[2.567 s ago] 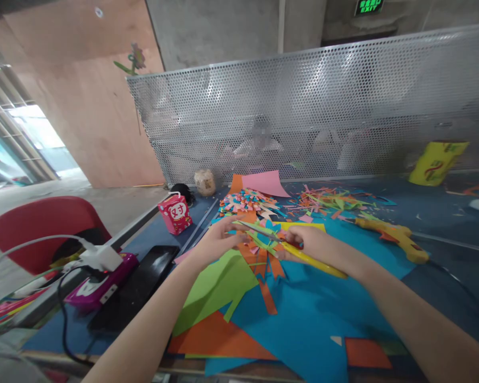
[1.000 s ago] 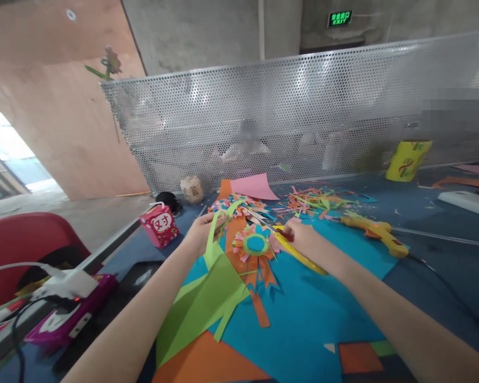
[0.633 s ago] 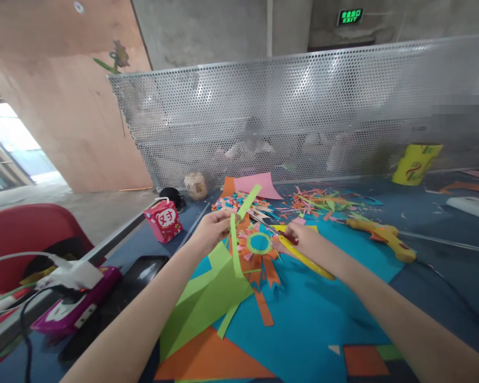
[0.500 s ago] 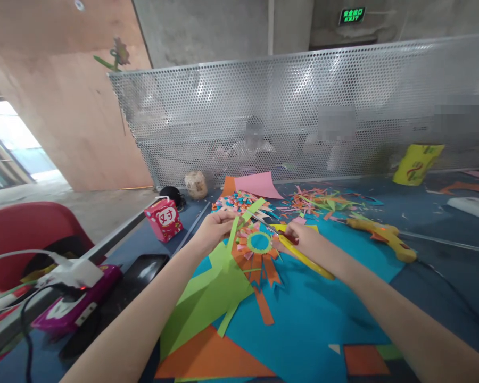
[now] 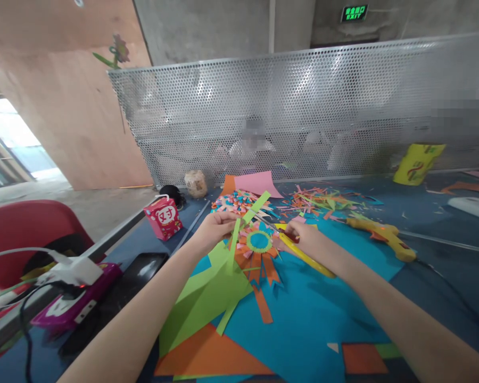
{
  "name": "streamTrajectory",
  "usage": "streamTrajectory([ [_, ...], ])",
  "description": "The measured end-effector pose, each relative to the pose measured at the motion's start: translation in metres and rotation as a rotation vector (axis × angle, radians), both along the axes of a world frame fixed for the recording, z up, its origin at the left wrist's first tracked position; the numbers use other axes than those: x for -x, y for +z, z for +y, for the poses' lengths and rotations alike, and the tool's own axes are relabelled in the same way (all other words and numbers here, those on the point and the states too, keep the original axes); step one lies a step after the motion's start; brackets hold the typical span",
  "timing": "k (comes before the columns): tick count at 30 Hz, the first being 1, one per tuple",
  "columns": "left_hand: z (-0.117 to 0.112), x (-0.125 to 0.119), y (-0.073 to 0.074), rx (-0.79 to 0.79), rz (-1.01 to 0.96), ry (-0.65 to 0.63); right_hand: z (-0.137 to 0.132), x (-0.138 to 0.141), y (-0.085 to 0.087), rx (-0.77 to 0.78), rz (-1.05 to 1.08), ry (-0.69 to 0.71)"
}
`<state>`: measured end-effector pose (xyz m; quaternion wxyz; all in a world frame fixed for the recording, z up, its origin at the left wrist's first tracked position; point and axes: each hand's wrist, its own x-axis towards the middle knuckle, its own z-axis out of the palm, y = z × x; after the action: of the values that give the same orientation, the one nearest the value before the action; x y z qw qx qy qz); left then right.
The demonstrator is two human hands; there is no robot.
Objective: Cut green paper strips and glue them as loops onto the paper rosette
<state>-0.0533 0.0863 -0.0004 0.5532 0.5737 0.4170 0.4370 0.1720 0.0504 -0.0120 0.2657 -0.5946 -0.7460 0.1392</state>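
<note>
My left hand (image 5: pixel 213 227) is closed in a pinch on a green paper strip (image 5: pixel 250 211) that rises from a larger green sheet (image 5: pixel 207 298). My right hand (image 5: pixel 307 238) grips yellow-handled scissors (image 5: pixel 299 254), whose blades point left toward the strip. Between the hands lies a paper rosette (image 5: pixel 258 243) with a blue centre, green ring and orange ribbons, resting on a blue sheet (image 5: pixel 315 314).
Paper scraps (image 5: pixel 323 202) and a pink sheet (image 5: pixel 257 183) lie near the perforated metal screen (image 5: pixel 303 106). A yellow glue gun (image 5: pixel 383 234) sits right, a red carton (image 5: pixel 163 218) left. A black tablet (image 5: pixel 131 282), purple device (image 5: pixel 69 308) and red chair (image 5: pixel 24 229) are at the left edge.
My left hand has lifted the green strip off the rosette, uncovering it, and keeps it raised near the scissor blades. My right hand has stayed on the scissors.
</note>
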Motion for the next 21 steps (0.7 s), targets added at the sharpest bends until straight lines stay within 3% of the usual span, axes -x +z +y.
streamTrajectory([
  [9,0.003,0.002,-0.002,-0.027,0.090,-0.007,-0.003,0.001,0.004,-0.014,-0.029,-0.012],
  [14,0.002,0.008,0.003,-0.035,0.225,-0.026,-0.002,-0.001,0.005,-0.018,-0.042,0.004],
  [16,0.001,0.013,0.008,-0.031,0.344,-0.052,-0.002,-0.002,0.004,-0.016,-0.047,0.019],
  [21,0.000,0.025,0.024,-0.119,0.867,-0.065,0.002,-0.005,0.005,0.007,-0.015,0.016],
])
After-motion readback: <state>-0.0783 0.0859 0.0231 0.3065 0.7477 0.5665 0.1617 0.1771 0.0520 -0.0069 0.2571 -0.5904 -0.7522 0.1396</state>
